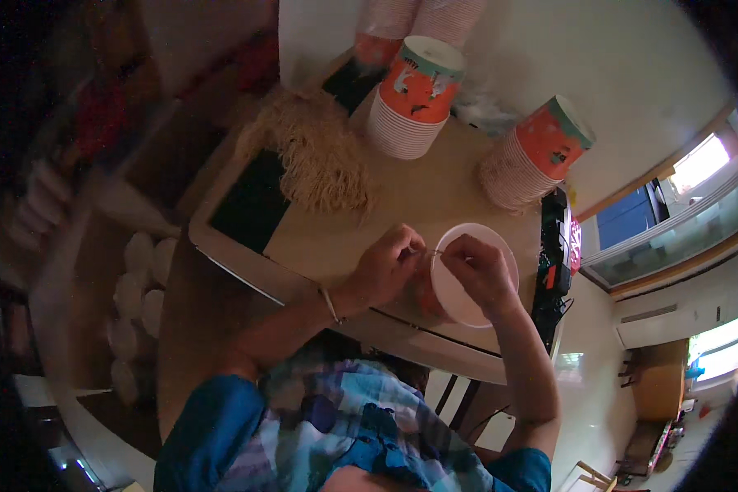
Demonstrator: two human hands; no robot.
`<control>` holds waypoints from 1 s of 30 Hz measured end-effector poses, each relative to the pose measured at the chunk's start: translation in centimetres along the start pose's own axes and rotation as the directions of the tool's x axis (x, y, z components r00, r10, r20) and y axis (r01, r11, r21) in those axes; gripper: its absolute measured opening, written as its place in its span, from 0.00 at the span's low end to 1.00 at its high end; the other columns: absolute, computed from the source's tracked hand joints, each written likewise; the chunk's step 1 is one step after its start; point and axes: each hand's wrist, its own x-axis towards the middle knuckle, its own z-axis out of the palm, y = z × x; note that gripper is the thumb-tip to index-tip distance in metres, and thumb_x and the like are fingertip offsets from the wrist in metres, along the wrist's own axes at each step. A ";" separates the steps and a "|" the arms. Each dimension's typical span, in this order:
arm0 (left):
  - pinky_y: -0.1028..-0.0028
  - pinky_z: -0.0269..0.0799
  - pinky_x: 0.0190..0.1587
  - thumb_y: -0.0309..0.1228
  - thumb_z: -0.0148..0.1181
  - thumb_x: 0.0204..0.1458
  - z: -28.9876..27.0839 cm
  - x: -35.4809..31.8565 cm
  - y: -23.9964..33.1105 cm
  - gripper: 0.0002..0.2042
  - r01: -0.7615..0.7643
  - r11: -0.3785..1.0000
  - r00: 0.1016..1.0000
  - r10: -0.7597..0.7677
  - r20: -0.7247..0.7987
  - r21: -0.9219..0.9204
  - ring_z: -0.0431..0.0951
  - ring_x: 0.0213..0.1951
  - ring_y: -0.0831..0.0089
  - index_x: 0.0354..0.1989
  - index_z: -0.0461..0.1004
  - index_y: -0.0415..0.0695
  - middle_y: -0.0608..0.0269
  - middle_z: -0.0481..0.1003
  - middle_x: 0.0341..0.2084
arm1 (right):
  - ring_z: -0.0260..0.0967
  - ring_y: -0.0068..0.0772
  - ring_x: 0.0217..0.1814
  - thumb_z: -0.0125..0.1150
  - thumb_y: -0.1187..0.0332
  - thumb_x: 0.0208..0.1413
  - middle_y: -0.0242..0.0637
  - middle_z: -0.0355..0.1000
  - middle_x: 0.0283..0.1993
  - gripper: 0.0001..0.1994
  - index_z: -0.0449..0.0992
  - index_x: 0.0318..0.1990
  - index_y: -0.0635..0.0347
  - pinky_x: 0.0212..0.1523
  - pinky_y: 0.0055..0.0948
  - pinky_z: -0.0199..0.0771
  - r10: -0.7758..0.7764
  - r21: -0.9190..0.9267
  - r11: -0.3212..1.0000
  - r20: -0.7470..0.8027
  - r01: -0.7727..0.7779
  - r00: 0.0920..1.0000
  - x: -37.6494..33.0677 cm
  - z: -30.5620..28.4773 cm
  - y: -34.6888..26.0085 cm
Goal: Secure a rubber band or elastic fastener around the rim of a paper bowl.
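Both my hands are closed in a pinch at the rim of a large paper bucket (471,313), white inside and reddish outside, tilted on the table. My left hand (388,264), with a bracelet at its wrist, is just outside the bucket's left rim. Over the bucket's mouth, my right hand (477,269) pinches from the other side. A short piece of thin string (435,252) spans the gap between my fingertips. How it meets the rim is too small to tell. Beyond my left hand lies a heap of tan strings (316,156).
Inverted stacks of orange-and-green paper buckets stand at the back (418,94) and at the right (541,152) of the table (422,193). A cardboard box (74,275) with pale rounded items is at the left. Dark equipment (554,250) sits along the right edge.
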 end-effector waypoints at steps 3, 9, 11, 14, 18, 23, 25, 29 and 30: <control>0.71 0.71 0.39 0.25 0.54 0.54 -0.9 0.7 0.9 0.06 -0.146 0.989 0.987 0.147 -0.068 0.016 0.74 0.36 0.65 0.39 0.71 0.40 0.57 0.69 0.34 | 0.69 0.21 0.36 0.60 0.72 0.55 0.32 0.74 0.32 0.04 0.75 0.35 0.64 0.40 0.25 0.71 0.074 -0.033 0.997 -0.031 -0.076 0.997 0.2 -0.1 -1.5; 0.71 0.68 0.46 0.36 0.58 0.57 -1.1 1.4 1.4 0.11 -0.013 0.996 0.997 0.020 0.074 -0.084 0.72 0.42 0.68 0.41 0.74 0.42 0.60 0.69 0.36 | 0.71 0.22 0.38 0.60 0.72 0.55 0.34 0.75 0.33 0.05 0.75 0.35 0.64 0.40 0.25 0.72 0.207 -0.034 0.978 -0.018 -0.207 0.978 0.6 -0.1 -3.1; 0.71 0.68 0.46 0.35 0.58 0.57 -0.9 1.3 1.4 0.10 0.007 0.992 0.997 0.003 0.078 -0.124 0.72 0.41 0.68 0.39 0.74 0.42 0.60 0.69 0.36 | 0.71 0.22 0.37 0.60 0.72 0.55 0.34 0.75 0.33 0.05 0.75 0.35 0.64 0.40 0.25 0.72 0.197 -0.045 0.979 -0.017 -0.198 0.980 0.7 -0.1 -3.0; 0.71 0.69 0.45 0.35 0.59 0.56 -0.9 1.3 1.5 0.09 0.046 0.983 0.995 -0.029 0.094 -0.178 0.73 0.40 0.68 0.38 0.74 0.41 0.61 0.70 0.35 | 0.71 0.21 0.37 0.60 0.71 0.54 0.34 0.75 0.33 0.05 0.75 0.35 0.64 0.39 0.25 0.71 0.209 -0.050 0.977 -0.011 -0.210 0.978 0.8 -0.3 -2.6; 0.70 0.69 0.44 0.34 0.59 0.56 -0.9 1.2 0.8 0.09 0.027 0.975 0.996 -0.007 0.089 -0.219 0.73 0.39 0.66 0.37 0.73 0.41 0.60 0.70 0.35 | 0.70 0.22 0.36 0.61 0.71 0.55 0.34 0.76 0.32 0.06 0.75 0.35 0.65 0.39 0.25 0.71 0.214 -0.062 0.975 -0.001 -0.213 0.977 1.0 -0.2 -3.0; 0.68 0.69 0.44 0.29 0.58 0.54 -0.2 0.9 0.0 0.06 -0.084 0.996 0.996 0.085 0.041 -0.031 0.73 0.38 0.60 0.36 0.71 0.41 0.56 0.69 0.35 | 0.63 0.17 0.23 0.61 0.72 0.54 0.29 0.70 0.26 0.04 0.74 0.32 0.62 0.23 0.20 0.62 0.231 0.055 0.971 0.008 -0.231 0.973 1.1 0.1 -3.0; 0.67 0.69 0.44 0.27 0.57 0.53 0.0 0.7 0.3 0.06 -0.126 0.991 0.992 0.124 0.033 0.041 0.72 0.38 0.57 0.36 0.70 0.41 0.55 0.68 0.34 | 0.58 0.14 0.17 0.62 0.74 0.52 0.26 0.66 0.23 0.03 0.73 0.30 0.59 0.15 0.17 0.55 0.306 0.141 0.943 -0.007 -0.302 0.952 1.1 0.3 -3.6; 0.65 0.70 0.39 0.21 0.55 0.49 0.4 0.1 0.8 0.05 -0.134 0.990 0.991 0.133 -0.022 -0.041 0.72 0.36 0.55 0.34 0.68 0.41 0.55 0.68 0.31 | 0.59 0.15 0.21 0.60 0.68 0.57 0.27 0.70 0.25 0.06 0.75 0.33 0.60 0.19 0.20 0.59 0.340 0.147 0.929 0.015 -0.339 0.940 0.8 0.3 -3.4; 0.64 0.70 0.41 0.22 0.54 0.50 0.5 0.0 0.7 0.05 -0.113 0.993 0.994 0.113 -0.008 -0.039 0.71 0.37 0.55 0.35 0.67 0.41 0.55 0.67 0.32 | 0.60 0.16 0.21 0.60 0.67 0.57 0.27 0.70 0.26 0.06 0.75 0.33 0.60 0.20 0.20 0.60 0.341 0.143 0.930 0.007 -0.339 0.940 0.8 0.3 -3.3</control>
